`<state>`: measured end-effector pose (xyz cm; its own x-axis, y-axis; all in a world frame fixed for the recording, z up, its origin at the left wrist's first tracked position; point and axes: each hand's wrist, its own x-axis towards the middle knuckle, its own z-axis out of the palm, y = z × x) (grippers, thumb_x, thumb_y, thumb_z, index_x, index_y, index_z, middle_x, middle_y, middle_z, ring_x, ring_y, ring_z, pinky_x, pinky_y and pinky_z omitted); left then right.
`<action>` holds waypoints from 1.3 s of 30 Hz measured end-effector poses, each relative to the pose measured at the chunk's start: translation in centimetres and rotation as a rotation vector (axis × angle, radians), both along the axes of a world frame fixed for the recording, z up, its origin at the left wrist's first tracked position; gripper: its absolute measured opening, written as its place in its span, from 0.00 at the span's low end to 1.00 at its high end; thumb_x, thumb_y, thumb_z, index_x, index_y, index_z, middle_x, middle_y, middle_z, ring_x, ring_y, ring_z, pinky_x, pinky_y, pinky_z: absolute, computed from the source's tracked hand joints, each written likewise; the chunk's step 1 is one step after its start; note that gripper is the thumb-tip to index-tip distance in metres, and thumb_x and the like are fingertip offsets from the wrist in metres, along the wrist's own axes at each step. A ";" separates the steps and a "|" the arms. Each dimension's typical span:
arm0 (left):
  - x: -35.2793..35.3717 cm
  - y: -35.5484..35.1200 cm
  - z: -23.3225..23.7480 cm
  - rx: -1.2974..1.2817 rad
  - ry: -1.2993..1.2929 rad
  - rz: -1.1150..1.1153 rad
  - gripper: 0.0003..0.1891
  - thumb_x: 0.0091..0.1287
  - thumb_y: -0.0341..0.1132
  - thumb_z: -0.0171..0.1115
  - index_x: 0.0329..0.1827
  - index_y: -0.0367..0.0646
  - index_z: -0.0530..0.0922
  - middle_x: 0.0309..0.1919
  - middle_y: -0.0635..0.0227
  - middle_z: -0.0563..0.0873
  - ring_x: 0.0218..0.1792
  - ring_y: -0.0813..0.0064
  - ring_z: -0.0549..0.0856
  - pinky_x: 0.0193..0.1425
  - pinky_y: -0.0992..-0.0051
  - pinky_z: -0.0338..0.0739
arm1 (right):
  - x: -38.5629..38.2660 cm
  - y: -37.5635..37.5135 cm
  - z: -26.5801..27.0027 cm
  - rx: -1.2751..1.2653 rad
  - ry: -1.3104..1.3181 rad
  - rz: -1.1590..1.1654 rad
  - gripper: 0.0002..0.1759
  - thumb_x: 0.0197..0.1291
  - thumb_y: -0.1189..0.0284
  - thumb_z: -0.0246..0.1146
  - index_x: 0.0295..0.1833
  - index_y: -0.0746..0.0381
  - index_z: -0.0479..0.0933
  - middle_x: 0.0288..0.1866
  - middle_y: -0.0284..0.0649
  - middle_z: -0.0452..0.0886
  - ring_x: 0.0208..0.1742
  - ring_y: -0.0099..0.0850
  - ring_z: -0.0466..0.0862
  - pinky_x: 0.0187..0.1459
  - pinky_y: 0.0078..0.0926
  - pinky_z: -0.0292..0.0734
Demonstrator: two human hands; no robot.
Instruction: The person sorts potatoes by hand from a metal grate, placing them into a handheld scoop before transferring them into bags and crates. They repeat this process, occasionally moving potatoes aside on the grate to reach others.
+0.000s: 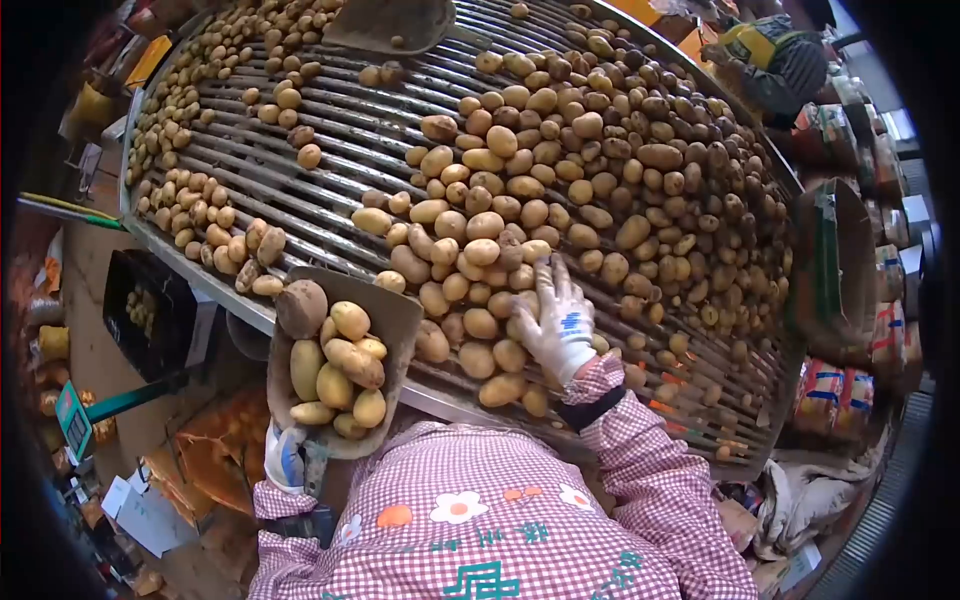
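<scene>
My left hand [284, 458], in a white and blue glove, is closed round the handle of a wide scoop [393, 335] at the sorting table's near edge. Several potatoes [355, 362] lie in the scoop, one of them larger and darker. My right hand [558, 325], gloved in white with a blue print, rests palm down with fingers stretched out. It touches the near side of a broad heap of potatoes [484, 225]. The undersides of its fingers are hidden.
Under the potatoes is a slatted metal sorting table [340, 185]. Another scoop [390, 22] lies at its far side. A black bin [150, 325] and a green scale display [74, 422] stand left. Boxes [838, 265] and printed bags [835, 395] are at right. A co-worker [775, 65] is at upper right.
</scene>
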<state>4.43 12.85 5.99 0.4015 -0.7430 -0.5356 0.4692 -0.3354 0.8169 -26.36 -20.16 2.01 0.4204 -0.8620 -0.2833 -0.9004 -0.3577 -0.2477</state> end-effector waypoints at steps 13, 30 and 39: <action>4.0 -7.5 6.3 -0.081 0.251 -0.037 0.46 0.69 0.44 0.70 0.86 0.38 0.57 0.79 0.55 0.69 0.78 0.61 0.71 0.82 0.64 0.66 | 17.5 -3.4 0.0 0.178 -0.192 -0.014 0.43 0.71 0.49 0.61 0.86 0.49 0.58 0.81 0.70 0.56 0.74 0.69 0.70 0.69 0.58 0.75; 13.4 -9.4 2.7 -0.010 0.197 0.043 0.31 0.74 0.32 0.58 0.80 0.34 0.64 0.72 0.53 0.76 0.69 0.62 0.80 0.73 0.61 0.76 | 12.5 -26.7 0.6 -0.317 0.199 -0.399 0.46 0.74 0.38 0.49 0.88 0.53 0.54 0.90 0.55 0.49 0.89 0.59 0.45 0.83 0.68 0.33; 12.0 -16.4 2.6 -0.015 0.103 -0.130 0.30 0.76 0.33 0.55 0.80 0.34 0.64 0.72 0.53 0.76 0.68 0.62 0.81 0.73 0.62 0.78 | 17.4 -20.8 0.7 -0.266 0.112 0.001 0.36 0.71 0.46 0.54 0.78 0.51 0.71 0.85 0.44 0.64 0.80 0.50 0.68 0.69 0.60 0.65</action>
<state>16.42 -3.55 8.61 0.2456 -0.7931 -0.5574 0.5039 -0.3868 0.7723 -8.92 -40.95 2.69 0.3998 -0.9120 -0.0916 -0.9166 -0.3974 -0.0443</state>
